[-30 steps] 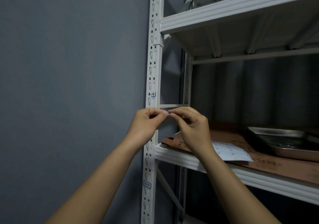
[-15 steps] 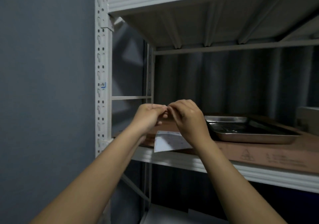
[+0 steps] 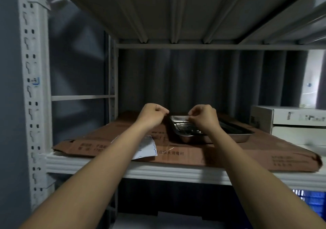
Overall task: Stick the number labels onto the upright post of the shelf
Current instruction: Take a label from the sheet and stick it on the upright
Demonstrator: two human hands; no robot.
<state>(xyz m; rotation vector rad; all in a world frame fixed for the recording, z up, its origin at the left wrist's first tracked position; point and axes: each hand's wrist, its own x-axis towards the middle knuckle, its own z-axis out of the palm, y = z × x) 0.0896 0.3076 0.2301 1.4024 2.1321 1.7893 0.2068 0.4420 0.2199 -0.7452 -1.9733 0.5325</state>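
Two hands hover apart above the shelf: left hand [image 3: 153, 113] curled, apparently empty; right hand [image 3: 202, 115] pinching something too small to identify. Upright post [image 3: 32, 94] stands far left, nearer the left hand; label sheet [image 3: 147, 148] lies below.

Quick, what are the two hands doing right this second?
Left hand: fingers curled, apparently holding nothing; blurred.
Right hand: fingertips pinched together above the steel tray; anything held is too small to tell.

White shelf [image 3: 158, 173] carries flattened cardboard [image 3: 229, 154]; boxes [image 3: 289, 122].
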